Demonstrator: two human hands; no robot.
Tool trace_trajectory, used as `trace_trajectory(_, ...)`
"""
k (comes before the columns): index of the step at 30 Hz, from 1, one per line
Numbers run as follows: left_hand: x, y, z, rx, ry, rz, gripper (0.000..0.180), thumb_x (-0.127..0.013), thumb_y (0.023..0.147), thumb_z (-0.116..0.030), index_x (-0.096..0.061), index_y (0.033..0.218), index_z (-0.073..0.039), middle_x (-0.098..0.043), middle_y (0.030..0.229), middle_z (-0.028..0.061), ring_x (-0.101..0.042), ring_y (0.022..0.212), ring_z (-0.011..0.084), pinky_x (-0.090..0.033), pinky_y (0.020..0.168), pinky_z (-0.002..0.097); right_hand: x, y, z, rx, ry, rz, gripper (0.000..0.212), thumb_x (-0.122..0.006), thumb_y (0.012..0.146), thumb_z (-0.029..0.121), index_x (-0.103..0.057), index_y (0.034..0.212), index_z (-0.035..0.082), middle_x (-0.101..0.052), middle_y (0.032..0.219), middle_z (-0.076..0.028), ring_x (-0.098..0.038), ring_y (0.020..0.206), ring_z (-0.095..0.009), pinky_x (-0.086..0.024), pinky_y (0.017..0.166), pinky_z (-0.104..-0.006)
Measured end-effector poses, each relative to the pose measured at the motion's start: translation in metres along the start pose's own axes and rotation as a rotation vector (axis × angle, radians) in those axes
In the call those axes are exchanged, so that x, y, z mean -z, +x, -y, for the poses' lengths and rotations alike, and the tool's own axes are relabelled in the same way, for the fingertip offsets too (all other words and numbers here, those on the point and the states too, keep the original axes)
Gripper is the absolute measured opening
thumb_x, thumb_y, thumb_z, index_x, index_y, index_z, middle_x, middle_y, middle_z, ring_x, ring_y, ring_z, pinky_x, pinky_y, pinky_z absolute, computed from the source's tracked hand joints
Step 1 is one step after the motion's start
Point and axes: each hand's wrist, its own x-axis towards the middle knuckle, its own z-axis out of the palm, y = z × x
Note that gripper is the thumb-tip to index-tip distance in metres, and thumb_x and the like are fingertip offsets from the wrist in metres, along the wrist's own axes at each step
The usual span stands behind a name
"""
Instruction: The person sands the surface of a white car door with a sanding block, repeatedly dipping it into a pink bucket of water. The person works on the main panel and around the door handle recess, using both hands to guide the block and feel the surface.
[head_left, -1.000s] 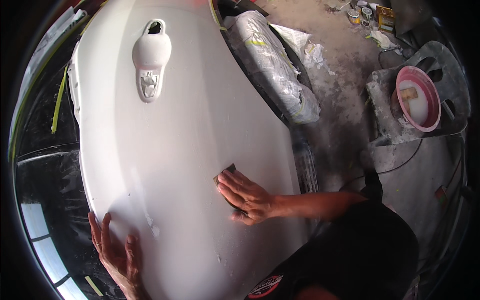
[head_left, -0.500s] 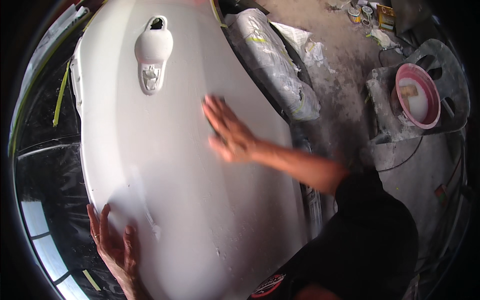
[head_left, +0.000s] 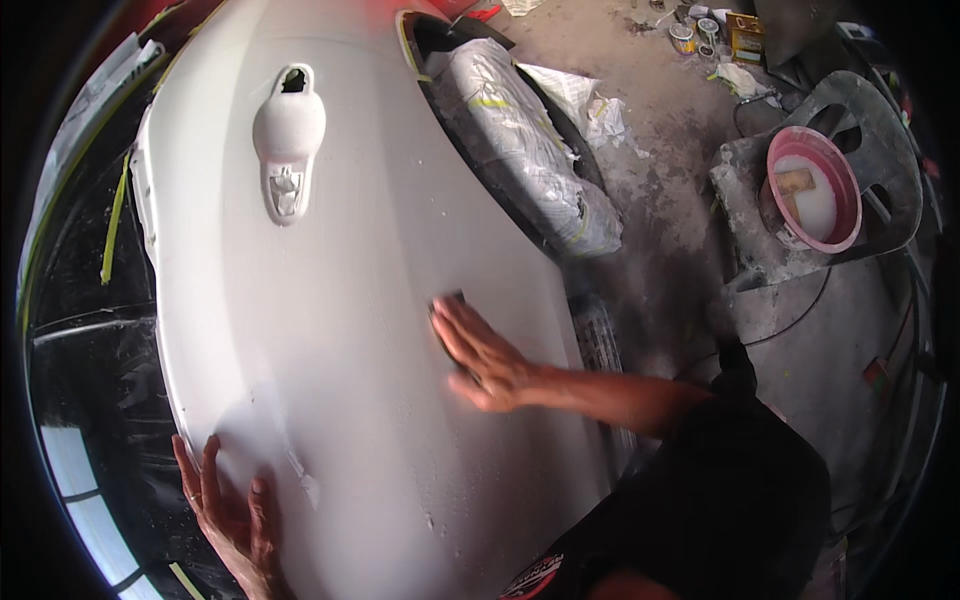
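Two hands, one pad (head_left: 457,297) on panel's (head_left: 340,330) right part. Right hand (head_left: 482,358): blurry, fingers close together, pressed flat over pad, hiding most of it. Left hand (head_left: 232,530): fingers spread at panel's left edge, forearm cut off. Shirt logo (head_left: 535,577), lower right of panel: cropped, lettering illegible. Right of panel: one tub (head_left: 850,210), one block (head_left: 797,180) inside, partly hidden.

A white, curved car panel (head_left: 340,330) stretches near to far, wet in spots; a dark pad (head_left: 457,297) lies against it, mostly hidden under the right hand (head_left: 485,358).
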Motion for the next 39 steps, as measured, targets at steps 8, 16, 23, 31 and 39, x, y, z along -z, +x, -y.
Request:
trace_trajectory(8, -0.002, 0.013, -0.007, -0.078, 0.002, -0.022, 0.062, -0.065, 0.088, -0.045, -0.053, 0.133, -0.004, -0.025, 0.154, 0.0210, -0.035, 0.136, 0.0408, -0.040, 0.103, 0.0557, 0.068, 0.138, -0.129, -0.482, -0.037, -0.193, 0.070, -0.025, 0.102, 0.044, -0.013, 0.149, -0.007, -0.011, 0.156, -0.026, -0.008, 0.147, -0.036, -0.007, 0.120, -0.0420)
trace_trajectory(16, -0.001, 0.001, 0.009, -0.077, 0.103, 0.005, 0.062, -0.064, 0.088, -0.044, -0.052, 0.135, -0.006, -0.022, 0.155, 0.0204, -0.035, 0.137, 0.0405, -0.038, 0.104, 0.0563, 0.000, 0.004, -0.047, -0.154, -0.013, -0.135, 0.072, -0.040, 0.099, 0.033, -0.006, 0.151, -0.004, -0.004, 0.157, -0.028, -0.004, 0.145, -0.044, -0.006, 0.118, -0.0518)
trace_trajectory(23, -0.008, 0.006, 0.006, -0.074, 0.034, 0.001, 0.060, -0.063, 0.088, -0.042, -0.051, 0.135, -0.006, -0.023, 0.155, 0.0204, -0.033, 0.138, 0.0408, -0.036, 0.105, 0.0568, 0.043, 0.065, -0.091, -0.442, 0.050, -0.138, 0.066, -0.028, 0.102, 0.035, -0.009, 0.149, -0.008, -0.006, 0.156, -0.029, -0.006, 0.147, -0.038, -0.005, 0.119, -0.0453)
trace_trajectory(31, -0.006, 0.018, 0.004, -0.135, 0.052, 0.008, 0.059, -0.060, 0.090, -0.041, -0.050, 0.137, -0.006, -0.020, 0.156, 0.0199, -0.033, 0.137, 0.0420, -0.037, 0.104, 0.0572, 0.059, 0.086, -0.136, -0.650, -0.085, -0.298, 0.068, -0.022, 0.103, 0.039, -0.015, 0.145, -0.013, -0.014, 0.153, -0.033, -0.010, 0.145, -0.042, -0.010, 0.119, -0.0457)
trace_trajectory(39, -0.006, 0.010, 0.005, -0.112, 0.153, 0.049, 0.059, -0.058, 0.091, -0.041, -0.048, 0.138, -0.007, -0.020, 0.156, 0.0205, -0.031, 0.138, 0.0435, -0.034, 0.106, 0.0573, -0.009, -0.036, -0.081, -0.542, 0.008, -0.251, 0.069, -0.028, 0.103, 0.038, -0.008, 0.148, -0.009, -0.008, 0.154, -0.032, -0.004, 0.145, -0.043, -0.007, 0.119, -0.0480)
